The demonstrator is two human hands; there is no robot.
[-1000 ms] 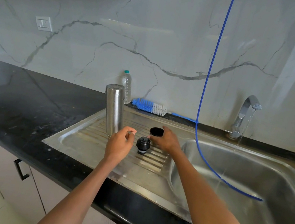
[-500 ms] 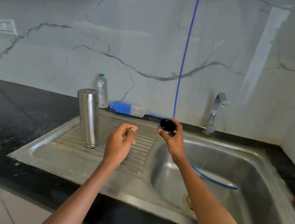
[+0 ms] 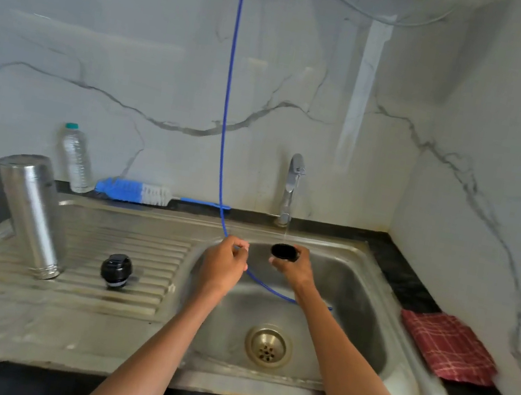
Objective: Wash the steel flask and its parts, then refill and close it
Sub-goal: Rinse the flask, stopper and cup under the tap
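Note:
The steel flask [image 3: 30, 212] stands upside down on the left of the drainboard [image 3: 131, 293]. To its right sits the black stopper [image 3: 116, 270]. My right hand [image 3: 295, 268] grips the black-lined cap [image 3: 284, 252] over the sink basin [image 3: 355, 304], right under the thin stream of water from the tap [image 3: 291, 189]. My left hand [image 3: 224, 266] hovers over the basin's left edge with its fingers curled. A blue tube [image 3: 223, 142] runs past its fingertips. I cannot make out anything held in that hand.
A blue and white bottle brush [image 3: 134, 192] and a clear plastic bottle [image 3: 75, 159] rest along the back wall. The blue tube hangs from above and trails into the basin. A red checked cloth [image 3: 448, 347] lies on the black counter at the right.
My right hand lifted the cap off the drainboard and carried it right, under the tap. My left hand followed to the basin's edge. The view swung right.

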